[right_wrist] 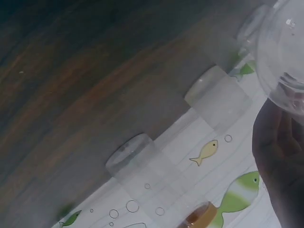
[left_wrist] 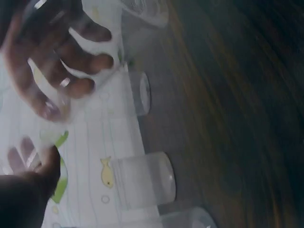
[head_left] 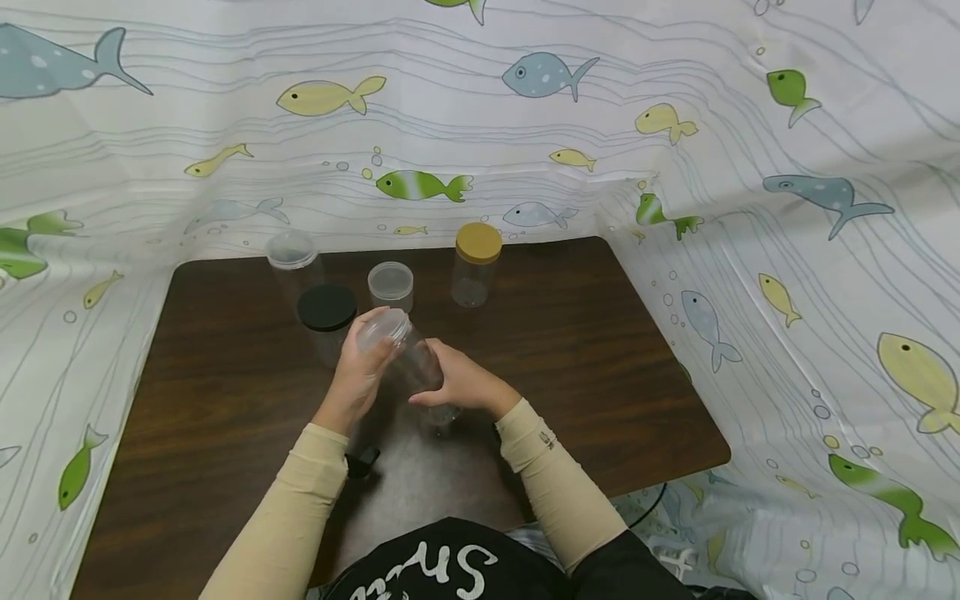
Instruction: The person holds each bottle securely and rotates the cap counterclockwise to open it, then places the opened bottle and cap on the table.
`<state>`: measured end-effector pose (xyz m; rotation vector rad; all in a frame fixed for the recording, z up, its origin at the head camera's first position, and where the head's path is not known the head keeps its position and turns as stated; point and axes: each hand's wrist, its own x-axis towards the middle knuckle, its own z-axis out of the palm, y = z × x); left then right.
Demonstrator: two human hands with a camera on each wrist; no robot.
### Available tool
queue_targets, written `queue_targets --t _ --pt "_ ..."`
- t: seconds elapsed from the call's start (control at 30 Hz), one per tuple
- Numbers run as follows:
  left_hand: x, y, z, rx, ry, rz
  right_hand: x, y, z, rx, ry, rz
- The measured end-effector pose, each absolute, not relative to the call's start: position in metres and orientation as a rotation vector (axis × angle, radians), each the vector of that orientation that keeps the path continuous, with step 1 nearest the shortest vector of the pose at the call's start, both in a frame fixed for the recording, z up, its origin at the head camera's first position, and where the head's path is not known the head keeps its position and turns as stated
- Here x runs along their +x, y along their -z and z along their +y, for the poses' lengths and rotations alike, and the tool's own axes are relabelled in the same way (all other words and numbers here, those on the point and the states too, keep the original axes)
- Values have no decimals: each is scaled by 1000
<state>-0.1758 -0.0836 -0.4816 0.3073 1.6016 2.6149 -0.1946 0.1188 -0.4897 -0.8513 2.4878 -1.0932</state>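
Both hands hold a clear plastic jar (head_left: 420, 362), tilted with its pale translucent top to the upper left and its base to the lower right. My left hand (head_left: 354, 371) grips it at the top end, fingers behind and thumb in front. Lower down, my right hand (head_left: 468, 379) holds the body between thumb and fingers. In the right wrist view, the base of the held jar (right_wrist: 285, 52) is large and close, with part of my right hand (right_wrist: 280, 156) beside it. Through the clear wall in the left wrist view, my right hand's fingers (left_wrist: 78, 61) show curled.
Behind the hands stand a small jar with a whitish lid (head_left: 391, 279) and a jar with a yellow lid (head_left: 476, 262). A black-lidded jar (head_left: 327, 308) is close to the left hand, with a tall clear jar (head_left: 292, 254) behind it. A fish-print curtain (head_left: 465, 108) surrounds the brown table (head_left: 600, 358).
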Motion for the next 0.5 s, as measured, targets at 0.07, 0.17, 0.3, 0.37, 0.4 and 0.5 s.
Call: queue_targets --t 0.07,0.17,0.3,0.37,0.4,0.5 --pt "-175 479 -79 187 -2609 1679 -193 491 117 -832 1073 2553" --pt "-173 476 -75 48 -2557 1813 -191 494 114 -817 1005 2691" --pt "-170 473 -69 -40 -2509 1912 -190 499 114 -811 906 2851" --pt "-170 473 -69 -7 -2534 1892 -190 500 115 -824 924 2853" --pt "-170 472 -69 28 -2553 1872 -190 500 116 -832 960 2830" --pt "-170 474 -70 181 -2622 1780 -193 499 119 -868 1095 2714"
